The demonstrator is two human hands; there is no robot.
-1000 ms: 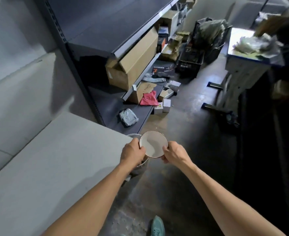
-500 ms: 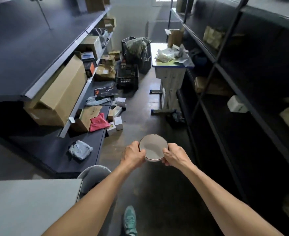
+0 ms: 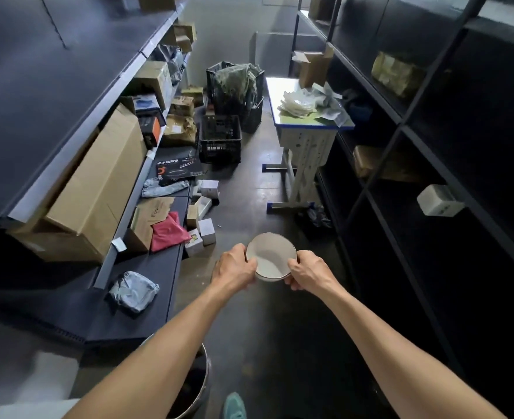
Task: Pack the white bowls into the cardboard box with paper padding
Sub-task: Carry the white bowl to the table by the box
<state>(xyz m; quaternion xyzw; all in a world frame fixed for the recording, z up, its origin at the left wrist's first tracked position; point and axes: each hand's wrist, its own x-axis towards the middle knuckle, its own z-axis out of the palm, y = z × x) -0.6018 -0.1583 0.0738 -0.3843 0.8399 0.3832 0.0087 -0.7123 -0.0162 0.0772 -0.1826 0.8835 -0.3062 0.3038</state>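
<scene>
Carrying the round white bowl with a thin dark rim (image 3: 271,257), apparently ceramic, over bare floor exposes it to a drop: it hangs in mid-air in the aisle, well apart from the small blue-edged worktop (image 3: 311,124), on its near side. The left hand (image 3: 233,267) and the right hand (image 3: 308,273) each pinch the rim at opposite sides. Neither grip visibly supports the base, so a slip of one grip would probably tip the bowl out of the other. Small white cartons (image 3: 206,231) lie on the floor to the near left of the worktop; a foot catching one could jolt the load. Crumpled white paper sheets (image 3: 298,102) cover much of the worktop, and an open brown cardboard box (image 3: 313,66) stands at its far end. A bowl set on loose paper near the worktop edge could slide off. Whether the box holds padding cannot be told.
</scene>
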